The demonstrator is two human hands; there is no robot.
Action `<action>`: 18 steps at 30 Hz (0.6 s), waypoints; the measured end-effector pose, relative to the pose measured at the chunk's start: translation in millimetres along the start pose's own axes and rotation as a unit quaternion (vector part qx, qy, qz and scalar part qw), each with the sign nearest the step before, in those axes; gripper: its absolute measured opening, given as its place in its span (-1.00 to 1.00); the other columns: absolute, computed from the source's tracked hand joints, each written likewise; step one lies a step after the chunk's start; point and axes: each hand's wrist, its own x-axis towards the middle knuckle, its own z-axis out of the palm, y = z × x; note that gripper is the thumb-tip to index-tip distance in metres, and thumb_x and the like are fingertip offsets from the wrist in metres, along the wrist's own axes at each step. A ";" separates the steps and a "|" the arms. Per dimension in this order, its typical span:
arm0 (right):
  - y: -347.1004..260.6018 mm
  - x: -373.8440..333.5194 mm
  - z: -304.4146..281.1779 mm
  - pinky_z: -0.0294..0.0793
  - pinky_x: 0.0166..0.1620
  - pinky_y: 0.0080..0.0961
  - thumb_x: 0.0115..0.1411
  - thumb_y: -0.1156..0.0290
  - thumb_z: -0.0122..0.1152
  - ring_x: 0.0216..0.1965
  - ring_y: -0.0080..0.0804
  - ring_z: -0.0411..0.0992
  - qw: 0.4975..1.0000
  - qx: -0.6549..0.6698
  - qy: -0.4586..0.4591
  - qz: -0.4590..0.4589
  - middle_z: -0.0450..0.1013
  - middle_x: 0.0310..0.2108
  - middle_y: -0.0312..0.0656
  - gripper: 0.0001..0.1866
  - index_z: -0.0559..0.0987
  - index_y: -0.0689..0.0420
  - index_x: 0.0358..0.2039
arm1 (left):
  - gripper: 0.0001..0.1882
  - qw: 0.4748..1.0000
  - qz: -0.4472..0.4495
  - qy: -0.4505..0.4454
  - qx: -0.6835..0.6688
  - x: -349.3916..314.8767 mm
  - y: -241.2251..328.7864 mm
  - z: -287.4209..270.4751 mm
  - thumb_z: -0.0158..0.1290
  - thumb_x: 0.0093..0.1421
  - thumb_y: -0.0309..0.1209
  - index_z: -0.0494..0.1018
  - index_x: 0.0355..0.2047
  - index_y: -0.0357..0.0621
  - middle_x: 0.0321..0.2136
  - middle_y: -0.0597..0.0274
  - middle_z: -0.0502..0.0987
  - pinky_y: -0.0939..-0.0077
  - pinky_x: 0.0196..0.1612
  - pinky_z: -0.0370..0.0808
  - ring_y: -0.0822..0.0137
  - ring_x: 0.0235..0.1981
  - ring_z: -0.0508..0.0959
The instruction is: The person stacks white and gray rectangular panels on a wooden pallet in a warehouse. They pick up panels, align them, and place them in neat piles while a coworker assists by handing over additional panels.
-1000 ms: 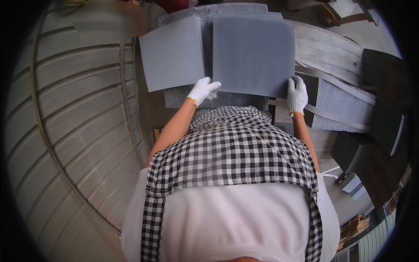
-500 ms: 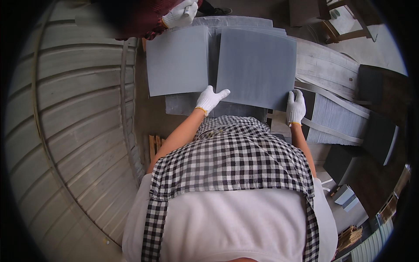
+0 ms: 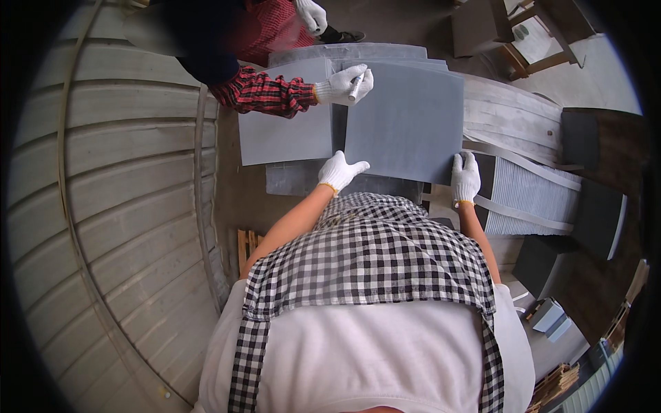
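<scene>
My left hand [image 3: 341, 172], in a white knit glove, is at the near left corner of a dark grey flat sheet [image 3: 406, 127]. Its thumb is spread away from the fingers along the near edge. At the near right corner, my right hand [image 3: 466, 177], gloved alike, lies with fingers extended along the side edge. A lighter grey sheet [image 3: 286, 141] lies to the left, with a narrow gap between the two. Over the dark sheet's far left part, a co-worker's gloved hand [image 3: 337, 87] holds a marker pen [image 3: 356, 87].
More grey sheets [image 3: 292, 180] show beneath. On the right stands a strapped bundle of thin panels [image 3: 533, 189] beside a pale board [image 3: 509, 120], with dark boxes [image 3: 599, 213] beyond. A ribbed wall [image 3: 131, 172] runs along the left. The co-worker's other gloved hand [image 3: 312, 16] is at the far side.
The co-worker's arm has reached in from the far left over the sheets, bringing the marker pen above the dark sheet. My hands stay at its near corners; the whole view has shifted slightly.
</scene>
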 end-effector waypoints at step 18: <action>-11.9 -0.2 -1.5 0.52 -0.17 -0.17 0.31 0.12 0.14 -0.20 -0.05 0.55 0.999 0.004 0.043 -0.024 0.57 -0.22 -0.10 -0.67 0.55 0.01 -0.02 | 0.13 1.000 -0.006 -0.029 0.008 -0.6 8.0 -12.0 0.18 -0.03 0.36 0.32 0.12 -0.58 0.05 -0.48 0.46 0.07 0.16 0.42 -0.21 0.12 0.50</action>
